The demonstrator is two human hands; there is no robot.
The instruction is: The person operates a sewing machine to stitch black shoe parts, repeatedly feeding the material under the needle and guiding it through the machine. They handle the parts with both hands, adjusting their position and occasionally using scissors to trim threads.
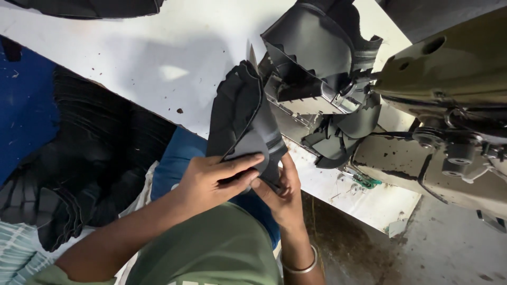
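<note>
Both hands meet at the lower centre of the frame on one dark grey leather piece. The left hand lies flat across the lower end of the piece, fingers extended and pressed down on its face, thumb underneath. The right hand grips the same end from the right side, fingers curled around the edge; a metal bangle sits on its wrist. The piece rises from the hands toward the upper centre, curved, with a scalloped left edge and a lighter stripe near the right edge.

Just right of the piece, more dark cut pieces hang bunched at the head of a sewing machine, which fills the right of the frame. The machine stands on a white surface that runs across the upper left. A stack of black pieces lies at the left, partly over blue cloth. A green sleeve occupies the bottom centre.
</note>
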